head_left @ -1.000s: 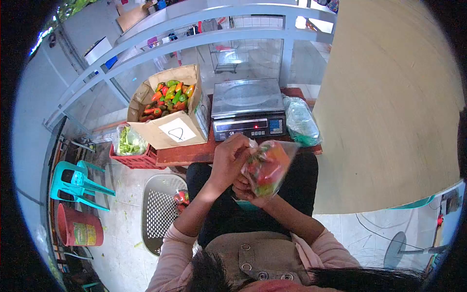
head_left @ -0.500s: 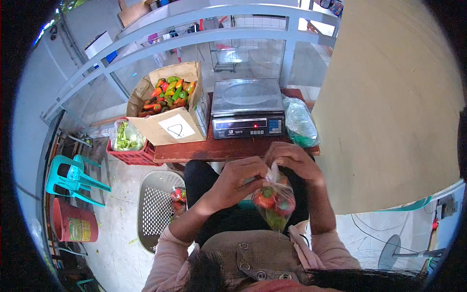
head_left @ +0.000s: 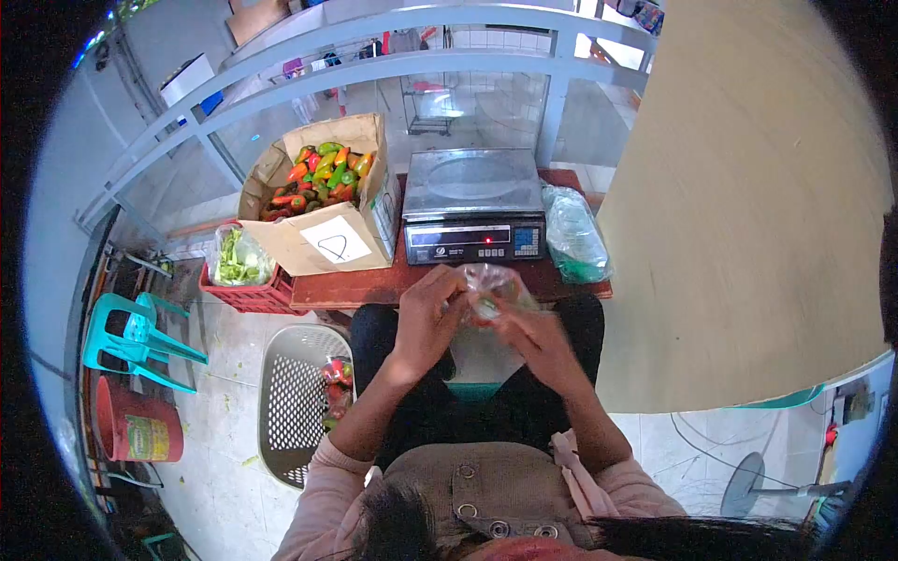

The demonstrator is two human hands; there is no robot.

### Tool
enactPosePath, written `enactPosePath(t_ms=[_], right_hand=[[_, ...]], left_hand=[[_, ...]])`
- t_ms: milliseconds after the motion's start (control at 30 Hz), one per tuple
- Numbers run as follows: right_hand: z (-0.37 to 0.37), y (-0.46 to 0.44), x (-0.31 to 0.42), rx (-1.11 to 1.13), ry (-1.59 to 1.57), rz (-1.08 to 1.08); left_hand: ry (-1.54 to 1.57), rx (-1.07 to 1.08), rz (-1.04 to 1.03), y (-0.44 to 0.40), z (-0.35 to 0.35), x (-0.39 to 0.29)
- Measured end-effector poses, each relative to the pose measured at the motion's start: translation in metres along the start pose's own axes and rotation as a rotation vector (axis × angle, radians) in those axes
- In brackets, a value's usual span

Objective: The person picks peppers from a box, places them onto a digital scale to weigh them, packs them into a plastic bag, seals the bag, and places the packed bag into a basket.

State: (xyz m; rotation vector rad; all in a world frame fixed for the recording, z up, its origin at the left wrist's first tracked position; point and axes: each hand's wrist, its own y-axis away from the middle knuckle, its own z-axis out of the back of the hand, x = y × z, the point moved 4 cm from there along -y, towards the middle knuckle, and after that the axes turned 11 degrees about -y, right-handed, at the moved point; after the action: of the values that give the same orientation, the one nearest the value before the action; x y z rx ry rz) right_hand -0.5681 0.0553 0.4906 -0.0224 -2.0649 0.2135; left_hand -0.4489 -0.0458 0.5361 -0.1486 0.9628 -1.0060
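A clear plastic bag of peppers (head_left: 488, 277) is up in front of the scale, smeared by motion, so its contents show only as patches of red and green. My left hand (head_left: 428, 313) is closed at the bag's left side, fingers pinched on the plastic. On the other side, my right hand (head_left: 541, 344) is blurred but closed at the bag's near right edge. The twisted neck of the bag is hidden between my fingers. Both hands are above my lap, close to the table's front edge.
A digital scale (head_left: 474, 210) stands on the red table (head_left: 351, 293). Left of it is a cardboard box (head_left: 318, 245) of peppers; right, a plastic bag bundle (head_left: 574, 234). Below are a red crate (head_left: 248, 294) and a basket (head_left: 288, 397) holding bagged peppers. A board (head_left: 739, 234) borders the right.
The bag of peppers has swung up and away from me, from hanging below my hands to lying beyond them. My right hand has moved down and left; my left hand slightly left.
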Motion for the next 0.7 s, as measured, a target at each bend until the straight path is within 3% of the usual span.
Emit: enactPosePath(t_ms=[133,267,367,467,567,600,700], right_hand=[[-0.011,0.004,0.077,0.033,1.255,0.426],[0.006,-0.012,0.058,0.226,0.449,0.319],[-0.021,-0.013,0.023,-0.079,0.167,0.199],[-0.038,-0.022,-0.017,-0.132,-0.347,0.057],[-0.043,-0.027,-0.058,-0.125,-0.929,-0.123],[-0.031,-0.025,-0.06,-0.097,-0.853,-0.147],[-0.001,-0.011,-0.036,-0.317,0.079,-0.135]], left_hand=[[0.1,0.196,-0.102,0.013,0.0,-0.028],[0.169,0.165,-0.196,0.005,0.028,-0.068],[0.284,0.125,-0.266,-0.004,0.024,-0.063],[0.113,-0.095,0.026,-0.005,0.025,-0.038],[0.243,-0.124,0.273,0.005,0.015,-0.004],[0.038,-0.186,0.196,0.01,0.01,0.004],[-0.144,-0.19,0.101,0.022,-0.004,0.015]])
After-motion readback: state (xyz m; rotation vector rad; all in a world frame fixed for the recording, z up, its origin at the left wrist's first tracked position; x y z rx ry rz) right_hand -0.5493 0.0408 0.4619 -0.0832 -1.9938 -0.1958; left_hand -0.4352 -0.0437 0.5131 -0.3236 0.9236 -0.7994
